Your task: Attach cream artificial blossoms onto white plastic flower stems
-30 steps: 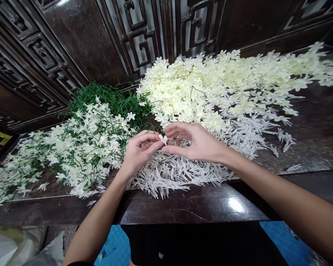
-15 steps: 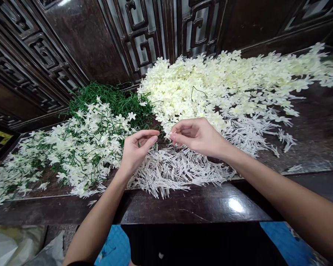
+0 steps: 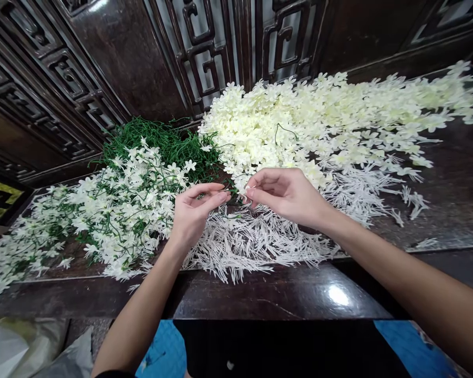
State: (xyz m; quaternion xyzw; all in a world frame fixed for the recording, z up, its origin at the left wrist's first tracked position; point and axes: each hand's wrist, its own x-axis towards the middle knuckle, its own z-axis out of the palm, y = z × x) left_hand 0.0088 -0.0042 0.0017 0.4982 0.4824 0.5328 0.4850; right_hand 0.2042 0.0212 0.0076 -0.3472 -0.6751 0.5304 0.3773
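Note:
My left hand [image 3: 193, 212] is pinched shut on a thin green stem, thumb against forefinger, above a heap of white plastic stamens [image 3: 256, 241]. A few centimetres to its right, my right hand [image 3: 286, 193] pinches a small cream flower head at its fingertips, at the near edge of the big pile of loose cream flowers [image 3: 319, 121]. The fingertips of both hands point at each other with a small gap between them. Left of my left hand lie finished green stems with white flowers [image 3: 114, 210].
A tangle of bare green stems [image 3: 161, 142] lies at the back against dark carved wooden panels [image 3: 82, 68]. Everything rests on a dark glossy wooden table [image 3: 268, 294]. White plastic bags [image 3: 23, 346] sit below the table's front edge at lower left.
One second ago both hands met around a white flower. They then parted; my right hand moved up to the cream pile's edge and now holds a flower head near my left fingertips.

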